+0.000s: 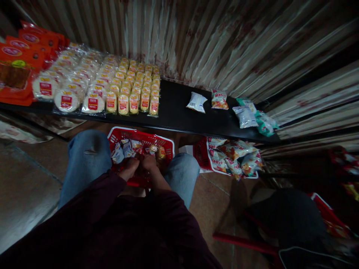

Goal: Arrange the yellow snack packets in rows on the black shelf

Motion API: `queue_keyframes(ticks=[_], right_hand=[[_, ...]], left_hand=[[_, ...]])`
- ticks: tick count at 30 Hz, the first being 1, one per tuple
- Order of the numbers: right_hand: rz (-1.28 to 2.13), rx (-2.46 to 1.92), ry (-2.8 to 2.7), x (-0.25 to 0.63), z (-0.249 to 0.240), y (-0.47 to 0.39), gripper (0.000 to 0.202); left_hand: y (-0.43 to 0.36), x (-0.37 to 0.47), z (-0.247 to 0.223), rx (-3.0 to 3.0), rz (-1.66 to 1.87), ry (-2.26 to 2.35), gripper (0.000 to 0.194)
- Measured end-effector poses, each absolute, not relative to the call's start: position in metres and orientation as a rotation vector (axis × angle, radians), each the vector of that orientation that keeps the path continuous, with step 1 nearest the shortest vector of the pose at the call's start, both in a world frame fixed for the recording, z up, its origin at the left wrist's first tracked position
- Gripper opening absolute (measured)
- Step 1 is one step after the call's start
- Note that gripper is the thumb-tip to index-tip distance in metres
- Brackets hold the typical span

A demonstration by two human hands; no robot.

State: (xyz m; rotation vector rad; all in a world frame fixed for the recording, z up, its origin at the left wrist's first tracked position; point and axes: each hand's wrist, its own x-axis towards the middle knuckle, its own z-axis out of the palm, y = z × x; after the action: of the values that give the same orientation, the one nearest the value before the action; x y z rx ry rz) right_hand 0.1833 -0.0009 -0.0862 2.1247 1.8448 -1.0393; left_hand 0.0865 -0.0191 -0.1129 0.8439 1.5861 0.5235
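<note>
A red basket [141, 135] with a white rim sits between my knees, with several small packets inside. My left hand [130, 166] and my right hand [148, 163] are down in it, close together. Fingers on both hands look curled, but dim light hides what they grip. White-and-blue snack bags [127, 147] lie in the basket beyond my left hand. Just right of my right hand is a yellow wrapped cake [162, 152].
A black shelf [174, 101] ahead carries yellow packaged cakes [134, 101], round white packs [66, 100], orange bags [17, 67] and loose snack bags [220, 100]. A second basket [202, 153] of snack bags stands right. Another person [288, 216] sits at lower right. A curtain [179, 37] hangs behind.
</note>
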Motion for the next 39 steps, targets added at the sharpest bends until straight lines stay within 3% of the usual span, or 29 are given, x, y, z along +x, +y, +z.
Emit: queue_keyframes(ticks=[3,10,17,25,32,39], right_hand=[[-1.074,2.233,1.900,0.185,-0.082,0.001,0.031],[-1.168,2.748,1.900,0.195,-0.074,0.000,0.026],[-1.870,3.240,1.462,0.202,-0.066,-0.007,0.026],[-2.382,3.094,1.415,0.197,-0.060,-0.018,0.025],[-2.528,3.193,1.217,0.193,-0.052,-0.019,0.029],[-2.941,3.080,0.585,0.183,-0.050,-0.020,0.034]], left_hand=[[-0.017,0.088,-0.105,0.748,0.575,1.600,0.013],[-0.012,0.089,-0.073,0.654,0.814,1.482,0.019],[-0.005,0.079,-0.052,0.478,1.011,1.420,0.021],[-0.009,0.067,-0.044,0.473,1.038,1.326,0.031],[-0.009,0.064,-0.045,0.463,0.986,1.309,0.040],[-0.010,0.073,-0.043,0.099,0.907,1.190,0.022]])
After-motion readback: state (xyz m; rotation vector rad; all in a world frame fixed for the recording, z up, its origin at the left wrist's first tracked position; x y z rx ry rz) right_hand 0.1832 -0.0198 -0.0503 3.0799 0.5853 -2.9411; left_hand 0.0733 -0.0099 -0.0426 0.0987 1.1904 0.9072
